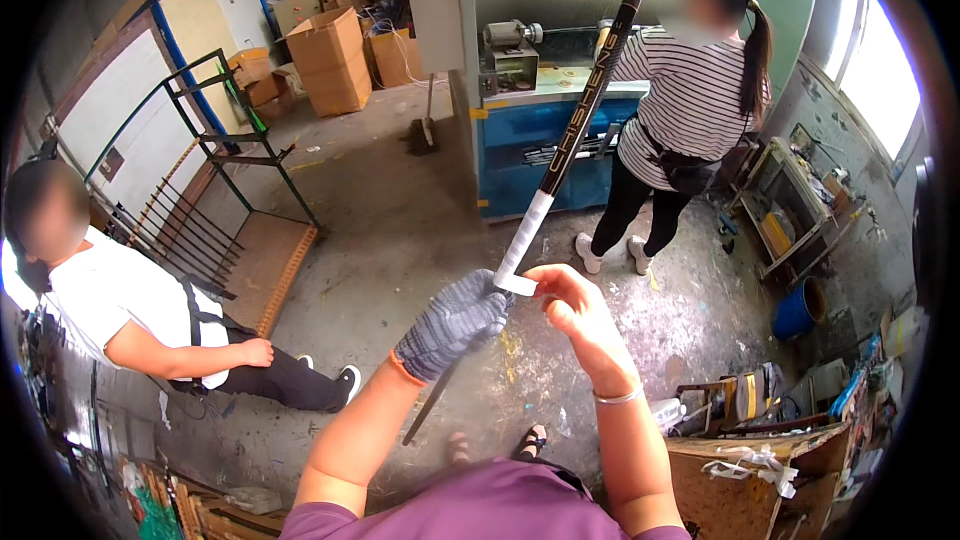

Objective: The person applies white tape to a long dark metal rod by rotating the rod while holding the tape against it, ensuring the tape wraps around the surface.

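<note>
Long dark shaft (pixel 588 105) held in front of the wearer, out over the floor (pixel 390 270). Long axis on a slant: upper end points away and to the right, past the top of the view; lower end points down-left, back toward the wearer, a thin length seemingly showing below the glove.

White wrap (pixel 524 230) round the shaft just above the hands. At its base, a tape strip (pixel 515 285) stands off to the right.

Left hand (pixel 453 325), gray glove: fingers closed around the shaft. Right hand (pixel 580 318), bare: fingers curled, index tip at the strip; cannot tell whether the thumb completes a pinch.

Step in hand, my judgement: winding tape or finishing its end. Next move would call for a steady left grip and the strip kept taut, then smoothed flat.

Farther out: 1 co-worker in stripes (pixel 695 105) at a table (pixel 558 81); 1 co-worker in white (pixel 140 300), left, near a rack of rods (pixel 290 258).
</note>
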`<state>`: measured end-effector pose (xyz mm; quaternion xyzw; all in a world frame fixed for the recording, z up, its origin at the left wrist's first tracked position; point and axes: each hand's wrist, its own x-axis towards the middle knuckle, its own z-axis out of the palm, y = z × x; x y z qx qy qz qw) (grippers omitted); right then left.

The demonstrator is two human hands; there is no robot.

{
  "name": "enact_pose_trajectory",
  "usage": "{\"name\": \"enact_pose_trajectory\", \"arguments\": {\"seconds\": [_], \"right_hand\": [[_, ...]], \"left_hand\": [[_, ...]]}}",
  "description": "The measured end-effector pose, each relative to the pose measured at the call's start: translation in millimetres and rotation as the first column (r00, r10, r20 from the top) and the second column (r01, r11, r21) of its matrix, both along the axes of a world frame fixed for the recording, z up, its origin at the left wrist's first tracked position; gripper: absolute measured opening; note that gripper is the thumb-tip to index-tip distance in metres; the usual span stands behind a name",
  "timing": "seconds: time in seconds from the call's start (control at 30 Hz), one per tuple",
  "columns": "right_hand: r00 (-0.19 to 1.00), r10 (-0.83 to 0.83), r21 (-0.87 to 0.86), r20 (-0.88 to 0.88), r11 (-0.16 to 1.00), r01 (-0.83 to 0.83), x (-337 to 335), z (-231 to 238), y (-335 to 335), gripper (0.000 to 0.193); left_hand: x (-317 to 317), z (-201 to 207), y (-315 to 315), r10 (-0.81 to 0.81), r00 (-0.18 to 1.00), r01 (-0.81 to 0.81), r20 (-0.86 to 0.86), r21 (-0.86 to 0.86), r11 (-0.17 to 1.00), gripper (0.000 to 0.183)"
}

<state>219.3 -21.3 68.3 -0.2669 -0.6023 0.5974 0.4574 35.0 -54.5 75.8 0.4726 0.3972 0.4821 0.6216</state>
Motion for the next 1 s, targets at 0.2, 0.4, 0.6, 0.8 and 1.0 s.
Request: {"name": "enact_pose_trajectory", "arguments": {"seconds": [0.2,0.4,0.6,0.8,1.0], "right_hand": [[0.978,-0.128,0.312,0.163,0.947,0.072,-20,24,1,0.014],[0.553,-0.816,0.545,0.169,0.545,0.638,159,-9,32,0.014],[0.48,-0.821,0.467,0.309,0.57,0.676,224,-73,-12,0.019],[0.497,-0.781,0.423,0.378,0.623,0.658,222,-74,-24,0.016],[0.441,-0.816,0.478,0.373,0.577,0.662,244,-79,-32,0.017]], "left_hand": [[-10,-18,-7,-0.186,0.883,0.147,0.431,0.122,0.982,0.017],[-71,-22,-4,-0.479,0.625,0.49,0.616,0.168,0.855,0.03],[-37,-35,21,-0.381,0.662,0.457,0.646,0.055,0.888,0.032],[-28,-33,32,-0.353,0.691,0.428,0.631,0.036,0.903,0.038],[-35,-37,38,-0.295,0.657,0.442,0.694,-0.038,0.896,0.028]]}}
